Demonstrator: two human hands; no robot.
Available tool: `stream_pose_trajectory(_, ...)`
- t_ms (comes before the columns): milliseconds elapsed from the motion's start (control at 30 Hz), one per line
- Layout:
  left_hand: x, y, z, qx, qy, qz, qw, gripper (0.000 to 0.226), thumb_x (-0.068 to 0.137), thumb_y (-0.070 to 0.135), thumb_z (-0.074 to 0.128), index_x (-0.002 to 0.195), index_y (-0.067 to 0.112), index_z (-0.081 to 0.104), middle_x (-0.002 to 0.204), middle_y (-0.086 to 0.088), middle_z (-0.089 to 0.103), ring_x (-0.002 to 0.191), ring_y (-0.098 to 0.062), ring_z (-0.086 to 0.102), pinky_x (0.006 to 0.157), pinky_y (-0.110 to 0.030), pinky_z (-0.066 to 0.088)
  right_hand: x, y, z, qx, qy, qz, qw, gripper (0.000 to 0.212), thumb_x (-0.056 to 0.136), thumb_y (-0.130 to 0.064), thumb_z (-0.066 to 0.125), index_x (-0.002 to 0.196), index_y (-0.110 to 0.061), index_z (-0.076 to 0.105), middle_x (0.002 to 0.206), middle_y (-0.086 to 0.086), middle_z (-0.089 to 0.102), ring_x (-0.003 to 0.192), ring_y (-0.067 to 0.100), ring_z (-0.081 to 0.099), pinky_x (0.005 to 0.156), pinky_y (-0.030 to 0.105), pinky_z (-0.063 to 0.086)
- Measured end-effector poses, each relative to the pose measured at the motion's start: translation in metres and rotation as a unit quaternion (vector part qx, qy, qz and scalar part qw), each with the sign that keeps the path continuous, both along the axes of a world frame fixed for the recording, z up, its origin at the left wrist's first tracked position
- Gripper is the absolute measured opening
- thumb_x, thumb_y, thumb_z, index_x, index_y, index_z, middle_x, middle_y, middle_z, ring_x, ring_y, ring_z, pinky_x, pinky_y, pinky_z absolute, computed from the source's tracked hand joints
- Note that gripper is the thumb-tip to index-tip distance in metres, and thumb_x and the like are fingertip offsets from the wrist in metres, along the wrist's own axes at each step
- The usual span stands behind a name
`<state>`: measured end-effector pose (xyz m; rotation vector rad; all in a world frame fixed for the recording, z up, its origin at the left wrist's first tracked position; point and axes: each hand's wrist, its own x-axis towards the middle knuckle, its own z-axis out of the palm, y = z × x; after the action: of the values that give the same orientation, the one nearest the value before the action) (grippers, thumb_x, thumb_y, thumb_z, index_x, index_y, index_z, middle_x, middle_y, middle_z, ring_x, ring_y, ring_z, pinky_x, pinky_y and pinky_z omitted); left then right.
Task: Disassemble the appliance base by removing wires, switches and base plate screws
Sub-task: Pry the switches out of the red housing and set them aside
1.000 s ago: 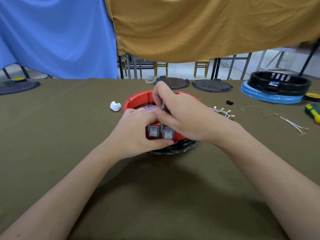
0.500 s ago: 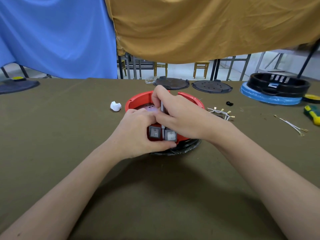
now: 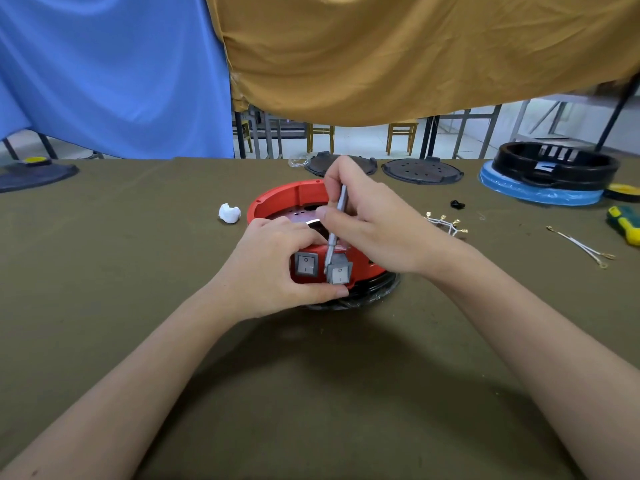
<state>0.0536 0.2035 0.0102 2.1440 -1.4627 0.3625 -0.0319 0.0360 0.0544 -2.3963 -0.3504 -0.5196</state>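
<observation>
I note the red appliance base (image 3: 277, 199) sitting at the centre of the olive-covered table (image 3: 138, 271), its black underside rim touching the cloth. Two grey rocker switches face me on its near wall. The left switch (image 3: 306, 264) sits flush in its opening. The right switch (image 3: 339, 273) is tilted and stands proud of the wall. A thin grey tool (image 3: 336, 223) slants down from above, and its tip meets the upper left edge of the right switch.

My right hand (image 3: 377, 223) holds the tool, fingers curled round its shaft. My left hand (image 3: 266, 271) grips the near side of the base, thumb under the switches and fingers curled over the rim.

A white crumpled scrap (image 3: 229, 213) lies just left of the base. Loose white wires with brass terminals (image 3: 446, 225) lie to the right; a second wire pair (image 3: 581, 247) lies farther right, near a green-and-yellow screwdriver (image 3: 625, 225). Two dark round plates (image 3: 422, 171) rest at the far edge.
</observation>
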Motion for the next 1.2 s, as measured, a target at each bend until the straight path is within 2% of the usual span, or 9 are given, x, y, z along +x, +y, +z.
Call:
stream_pose_trajectory(133, 0.0, -0.002, -0.003, -0.017, -0.009, 0.002, 1.0, 0.045, 0.07, 0.077, 0.059, 0.095, 0.039, 0.062, 0.085, 0.028, 0.059, 0.087, 0.006, 0.051, 0.088, -0.033, 0.038, -0.007, -0.003, 0.007, 0.175, -0.016, 0.008, 0.984, 0.018, 0.099, 0.0, 0.04, 0.096, -0.016, 0.036, 0.075, 0.011, 0.06, 0.062, 0.027, 0.052, 0.058, 0.038, 0.047)
stream_pose_trajectory(200, -0.001, -0.001, -0.004, -0.021, -0.01, 0.007, 1.0, 0.046, 0.071, 0.077, 0.059, 0.095, 0.038, 0.064, 0.086, 0.027, 0.061, 0.088, 0.003, 0.053, 0.09, -0.033, 0.038, -0.011, -0.005, 0.014, 0.273, -0.023, 0.028, 0.961, 0.025, 0.097, 0.008, 0.031, 0.098, -0.015, 0.038, 0.082, 0.012, 0.059, 0.055, 0.019, 0.049, 0.047, 0.027, 0.044)
stream_pose_trajectory(300, -0.004, -0.002, -0.005, -0.036, -0.01, 0.019, 0.999, 0.043, 0.07, 0.078, 0.058, 0.093, 0.041, 0.061, 0.084, 0.03, 0.057, 0.088, 0.004, 0.053, 0.09, -0.029, 0.035, -0.014, -0.016, 0.017, 0.147, -0.033, -0.03, 0.988, 0.023, 0.093, 0.004, 0.038, 0.095, -0.017, 0.049, 0.079, 0.007, 0.057, 0.055, 0.007, 0.043, 0.051, 0.026, 0.038)
stream_pose_trajectory(367, -0.006, -0.003, -0.006, -0.045, -0.017, 0.038, 0.998, 0.047, 0.07, 0.079, 0.056, 0.091, 0.037, 0.064, 0.083, 0.028, 0.058, 0.085, 0.002, 0.053, 0.088, -0.03, 0.036, -0.018, -0.017, 0.012, 0.008, 0.024, -0.064, 0.998, 0.005, 0.096, -0.026, 0.054, 0.091, -0.024, 0.053, 0.074, -0.001, 0.061, 0.059, 0.007, 0.048, 0.058, 0.031, 0.042)
stream_pose_trajectory(433, -0.007, -0.003, -0.006, -0.053, -0.039, 0.067, 0.996, 0.053, 0.071, 0.078, 0.053, 0.088, 0.031, 0.067, 0.08, 0.02, 0.063, 0.079, -0.003, 0.054, 0.083, -0.036, 0.04, -0.018, -0.011, 0.003, -0.08, 0.067, -0.085, 0.991, 0.029, 0.086, -0.057, 0.061, 0.089, -0.03, 0.051, 0.071, -0.006, 0.062, 0.06, 0.006, 0.051, 0.059, 0.029, 0.043)
stream_pose_trajectory(533, -0.008, -0.002, -0.005, -0.067, -0.071, 0.132, 0.986, 0.051, 0.073, 0.073, 0.051, 0.081, 0.026, 0.068, 0.074, 0.014, 0.065, 0.074, -0.012, 0.056, 0.075, -0.039, 0.04, -0.011, 0.0, -0.006, -0.159, 0.037, -0.133, 0.978, 0.046, 0.077, -0.068, 0.066, 0.091, -0.029, 0.047, 0.073, -0.008, 0.064, 0.068, 0.011, 0.059, 0.061, 0.032, 0.047)
stream_pose_trajectory(800, -0.004, 0.008, 0.0, -0.037, -0.061, 0.129, 0.989, 0.057, 0.072, 0.073, 0.057, 0.104, 0.027, 0.066, 0.091, 0.015, 0.069, 0.085, -0.011, 0.061, 0.08, -0.037, 0.042, -0.001, 0.009, -0.025, -0.1, -0.024, -0.117, 0.988, 0.023, 0.082, -0.032, 0.068, 0.094, -0.02, 0.051, 0.071, -0.005, 0.06, 0.061, 0.016, 0.052, 0.053, 0.027, 0.037)
stream_pose_trajectory(1000, -0.002, 0.013, 0.0, -0.027, -0.06, 0.11, 0.992, 0.043, 0.078, 0.048, 0.054, 0.113, 0.026, 0.063, 0.102, 0.015, 0.066, 0.092, -0.01, 0.058, 0.082, -0.033, 0.041, 0.001, -0.018, -0.014, 0.002, 0.008, -0.12, 0.993, 0.013, 0.078, -0.03, 0.066, 0.085, -0.027, 0.057, 0.07, -0.01, 0.058, 0.062, 0.01, 0.047, 0.053, 0.02, 0.037)
stream_pose_trajectory(1200, 0.001, 0.015, 0.0, -0.027, -0.042, 0.127, 0.991, 0.03, 0.079, 0.045, 0.052, 0.103, 0.03, 0.063, 0.09, 0.023, 0.059, 0.084, -0.005, 0.054, 0.081, -0.033, 0.036, 0.009, -0.079, -0.013, 0.023, 0.15, -0.273, 0.95, 0.013, 0.081, -0.028, 0.064, 0.086, -0.016, 0.066, 0.08, 0.0, 0.068, 0.063, 0.017, 0.052, 0.057, 0.029, 0.042)
